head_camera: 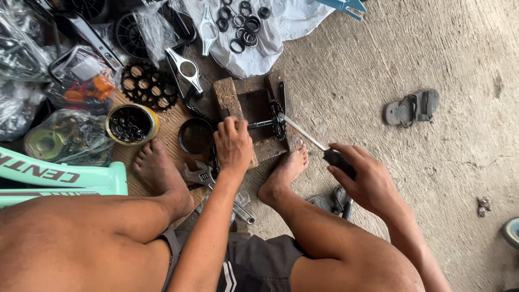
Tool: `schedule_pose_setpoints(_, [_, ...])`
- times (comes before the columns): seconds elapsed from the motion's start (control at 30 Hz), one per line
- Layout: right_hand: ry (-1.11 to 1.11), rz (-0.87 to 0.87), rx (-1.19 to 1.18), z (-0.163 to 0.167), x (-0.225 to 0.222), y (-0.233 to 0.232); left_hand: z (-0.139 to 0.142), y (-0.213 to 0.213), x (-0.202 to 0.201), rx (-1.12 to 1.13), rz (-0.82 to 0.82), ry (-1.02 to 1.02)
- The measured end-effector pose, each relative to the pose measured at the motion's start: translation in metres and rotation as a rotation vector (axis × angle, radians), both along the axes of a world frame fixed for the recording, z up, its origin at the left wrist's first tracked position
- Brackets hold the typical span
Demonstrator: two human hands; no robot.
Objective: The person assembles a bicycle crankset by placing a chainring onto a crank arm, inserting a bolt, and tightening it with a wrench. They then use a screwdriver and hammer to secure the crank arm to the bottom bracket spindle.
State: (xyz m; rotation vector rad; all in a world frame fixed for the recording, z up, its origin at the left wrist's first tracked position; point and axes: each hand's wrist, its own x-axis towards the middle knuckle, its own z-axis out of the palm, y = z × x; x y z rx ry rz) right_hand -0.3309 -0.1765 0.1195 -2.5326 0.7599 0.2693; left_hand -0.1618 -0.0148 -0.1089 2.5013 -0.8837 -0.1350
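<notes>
Over the wooden block [230, 97]: left hand [233, 145] gripping the axle [259, 124].
Right of block: right hand [363, 181] clutching screwdriver [313, 143].

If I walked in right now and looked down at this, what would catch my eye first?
Probably the two hands at the centre: the left hand grips a black crank part on a rough wooden block, while the right hand holds a screwdriver whose tip meets the small sprocket there. Next, the mint-green bicycle frame at the left edge and the yellow tin of dark small parts beside the bare foot.
</notes>
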Motion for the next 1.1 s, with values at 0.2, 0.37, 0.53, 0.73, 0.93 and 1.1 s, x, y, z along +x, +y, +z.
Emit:
schedule_pose_setpoints(0.2, [0.273,0.247,-0.182,0.016,0.048,0.009,-0.019,-0.043,0.009,-0.082,-0.362,-0.12])
schedule_pose_setpoints(0.37, [0.447,0.284,-0.204,0.016,0.077,0.016,-0.055,-0.049,0.019,-0.065,-0.472,-0.055])
schedule_pose_setpoints(0.53, [0.455,0.339,-0.251,0.009,0.091,0.027,-0.065,-0.049,0.017,-0.079,-0.441,-0.031])
schedule_pose_setpoints(0.73, [0.499,0.371,-0.248,0.0,0.103,0.024,-0.062,-0.054,0.015,0.0,-0.449,-0.044])
schedule_pose_setpoints(0.93, [0.474,0.402,-0.262,-0.016,0.089,0.019,-0.063,-0.054,0.014,0.057,-0.487,-0.031])
schedule_pose_setpoints(1.1, [0.412,0.47,-0.294,-0.047,0.09,0.033,-0.064,-0.06,0.015,0.059,-0.5,-0.007])
